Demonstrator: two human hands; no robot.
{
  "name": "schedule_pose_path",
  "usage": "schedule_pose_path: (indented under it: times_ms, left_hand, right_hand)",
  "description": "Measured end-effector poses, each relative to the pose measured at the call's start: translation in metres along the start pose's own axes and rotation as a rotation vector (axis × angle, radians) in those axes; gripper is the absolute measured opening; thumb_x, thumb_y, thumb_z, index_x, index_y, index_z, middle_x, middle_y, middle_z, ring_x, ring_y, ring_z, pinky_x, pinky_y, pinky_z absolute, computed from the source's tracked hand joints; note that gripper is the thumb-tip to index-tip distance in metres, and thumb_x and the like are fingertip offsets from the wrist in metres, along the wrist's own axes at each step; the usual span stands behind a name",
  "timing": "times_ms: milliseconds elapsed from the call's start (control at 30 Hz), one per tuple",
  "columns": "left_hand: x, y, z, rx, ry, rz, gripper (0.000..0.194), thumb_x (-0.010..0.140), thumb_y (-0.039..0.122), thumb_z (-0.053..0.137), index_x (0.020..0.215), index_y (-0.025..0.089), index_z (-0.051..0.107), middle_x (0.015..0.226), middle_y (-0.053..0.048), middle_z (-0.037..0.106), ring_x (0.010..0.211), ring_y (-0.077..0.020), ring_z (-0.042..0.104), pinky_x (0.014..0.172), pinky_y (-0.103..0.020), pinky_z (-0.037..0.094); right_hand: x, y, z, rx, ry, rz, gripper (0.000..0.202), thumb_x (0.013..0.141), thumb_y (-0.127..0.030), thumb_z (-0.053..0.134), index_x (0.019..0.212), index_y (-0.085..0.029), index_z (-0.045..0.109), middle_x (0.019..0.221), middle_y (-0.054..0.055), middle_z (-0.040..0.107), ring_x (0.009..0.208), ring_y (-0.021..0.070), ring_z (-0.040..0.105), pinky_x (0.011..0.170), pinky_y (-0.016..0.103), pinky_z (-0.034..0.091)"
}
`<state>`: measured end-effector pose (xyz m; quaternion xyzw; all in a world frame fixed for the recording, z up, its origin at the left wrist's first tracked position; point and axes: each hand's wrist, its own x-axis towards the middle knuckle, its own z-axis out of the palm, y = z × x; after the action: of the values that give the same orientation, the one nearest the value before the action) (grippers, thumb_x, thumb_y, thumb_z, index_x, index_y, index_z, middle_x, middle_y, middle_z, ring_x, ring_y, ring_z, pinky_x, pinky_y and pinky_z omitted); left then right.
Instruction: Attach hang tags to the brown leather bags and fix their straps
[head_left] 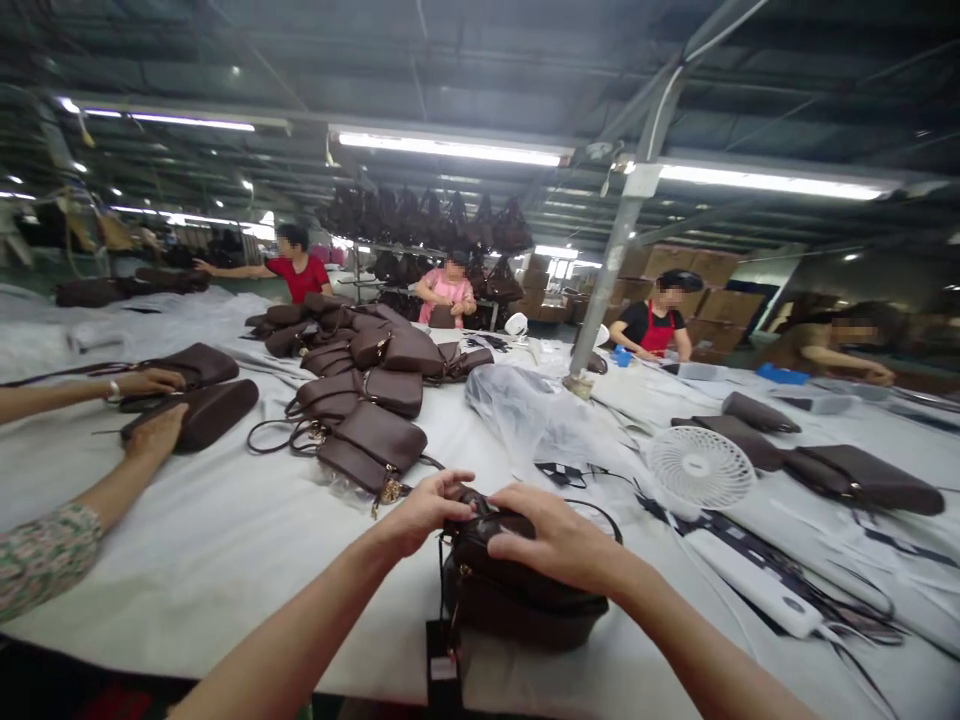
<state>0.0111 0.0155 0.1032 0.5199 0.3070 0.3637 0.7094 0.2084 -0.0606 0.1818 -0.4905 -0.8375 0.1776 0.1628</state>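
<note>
A dark brown handbag (525, 605) stands on the white-covered table right in front of me. My left hand (424, 515) grips the bag's far left corner at the top, thumb and fingers bent around it. Across the top lies my right hand (562, 535), its thumb on the near side and its fingers reaching over the far side. Part of the bag's upper edge is hidden under both hands. A black hang tag (444, 665) dangles at the bag's left end, over the table edge. A thin strap loops behind my right hand.
Brown bags (375, 440) are piled ahead to the left, beside clear plastic wrapping (525, 410). A white fan (701, 468) and a white power bank (754, 580) lie right. At left a co-worker's hands (154, 430) touch other bags. A post (611, 290) rises from the table.
</note>
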Motion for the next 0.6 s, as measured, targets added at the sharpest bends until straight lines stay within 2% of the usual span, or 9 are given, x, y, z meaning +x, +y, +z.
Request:
schedule_pose_path:
  times_ms: [100, 167, 233, 300, 367, 433, 500, 567, 600]
  left_hand:
    - [0.003, 0.024, 0.005, -0.037, -0.081, 0.05, 0.064, 0.06, 0.008, 0.071, 0.121, 0.017, 0.054, 0.086, -0.004, 0.066, 0.073, -0.0144, 0.061, 0.071, -0.026, 0.042]
    - [0.005, 0.042, 0.01, 0.05, -0.173, 0.079, 0.058, 0.065, 0.01, 0.069, 0.121, 0.017, 0.054, 0.088, -0.005, 0.068, 0.072, -0.0146, 0.061, 0.07, -0.027, 0.043]
    - [0.008, 0.055, 0.015, 0.126, -0.247, 0.118, 0.053, 0.067, 0.01, 0.066, 0.118, 0.018, 0.056, 0.09, -0.006, 0.068, 0.073, -0.0148, 0.061, 0.07, -0.027, 0.043]
    - [0.012, 0.058, 0.016, 0.168, -0.272, 0.147, 0.051, 0.066, 0.009, 0.064, 0.116, 0.017, 0.056, 0.087, -0.005, 0.068, 0.072, -0.0144, 0.06, 0.068, -0.026, 0.043]
    - [0.016, 0.052, 0.014, 0.204, -0.237, 0.159, 0.05, 0.065, 0.009, 0.063, 0.114, 0.018, 0.054, 0.083, -0.003, 0.067, 0.068, -0.0135, 0.057, 0.064, -0.024, 0.041]
    - [0.019, 0.041, 0.012, 0.278, -0.148, 0.186, 0.047, 0.065, 0.01, 0.061, 0.11, 0.018, 0.053, 0.078, -0.001, 0.064, 0.064, -0.0125, 0.054, 0.059, -0.023, 0.037]
    - [0.023, 0.028, 0.013, 0.45, -0.013, 0.289, 0.034, 0.066, 0.01, 0.058, 0.1, 0.017, 0.056, 0.073, 0.001, 0.059, 0.066, -0.0129, 0.051, 0.059, -0.023, 0.035]
    - [0.028, 0.02, 0.018, 0.672, 0.134, 0.419, 0.018, 0.069, 0.011, 0.052, 0.085, 0.017, 0.058, 0.071, 0.001, 0.055, 0.069, -0.0144, 0.05, 0.063, -0.024, 0.036]
    - [0.03, 0.017, 0.022, 0.771, 0.2, 0.471, 0.013, 0.07, 0.011, 0.05, 0.078, 0.017, 0.057, 0.071, 0.0, 0.055, 0.071, -0.0154, 0.05, 0.065, -0.025, 0.036]
  right_hand:
    - [0.012, 0.023, -0.008, 0.041, 0.168, 0.019, 0.051, 0.081, -0.026, 0.057, 0.131, -0.014, 0.051, 0.131, 0.014, 0.056, 0.119, 0.0235, 0.054, 0.099, 0.037, 0.043]
    - [0.027, 0.035, -0.012, 0.0, 0.196, -0.03, 0.073, 0.074, -0.022, 0.062, 0.142, -0.011, 0.038, 0.146, 0.018, 0.043, 0.132, 0.0272, 0.041, 0.107, 0.042, 0.035]
    - [0.044, 0.039, -0.015, 0.002, 0.114, -0.093, 0.079, 0.072, -0.021, 0.064, 0.145, -0.012, 0.034, 0.145, 0.016, 0.046, 0.129, 0.0262, 0.046, 0.105, 0.039, 0.037]
    - [0.058, 0.04, -0.018, -0.001, -0.027, -0.097, 0.063, 0.076, -0.022, 0.062, 0.137, -0.016, 0.047, 0.123, 0.008, 0.064, 0.105, 0.0208, 0.061, 0.089, 0.03, 0.047]
    - [0.067, 0.04, -0.027, -0.051, -0.111, -0.056, 0.036, 0.079, -0.024, 0.061, 0.114, -0.017, 0.066, 0.09, 0.001, 0.071, 0.08, 0.0162, 0.063, 0.07, 0.024, 0.047]
    - [0.07, 0.043, -0.047, -0.117, -0.099, -0.016, 0.016, 0.077, -0.024, 0.065, 0.088, -0.017, 0.073, 0.07, -0.001, 0.066, 0.069, 0.0145, 0.057, 0.061, 0.023, 0.041]
    - [0.067, 0.047, -0.078, -0.151, -0.086, 0.009, 0.01, 0.07, -0.024, 0.072, 0.078, -0.017, 0.073, 0.063, -0.002, 0.06, 0.064, 0.0131, 0.053, 0.057, 0.022, 0.036]
    - [0.061, 0.048, -0.116, -0.159, -0.142, 0.04, 0.017, 0.067, -0.029, 0.075, 0.079, -0.018, 0.073, 0.061, -0.003, 0.058, 0.061, 0.0119, 0.05, 0.054, 0.021, 0.034]
    - [0.057, 0.047, -0.134, -0.155, -0.175, 0.061, 0.019, 0.069, -0.034, 0.073, 0.081, -0.018, 0.073, 0.061, -0.003, 0.058, 0.059, 0.0116, 0.05, 0.053, 0.021, 0.034]
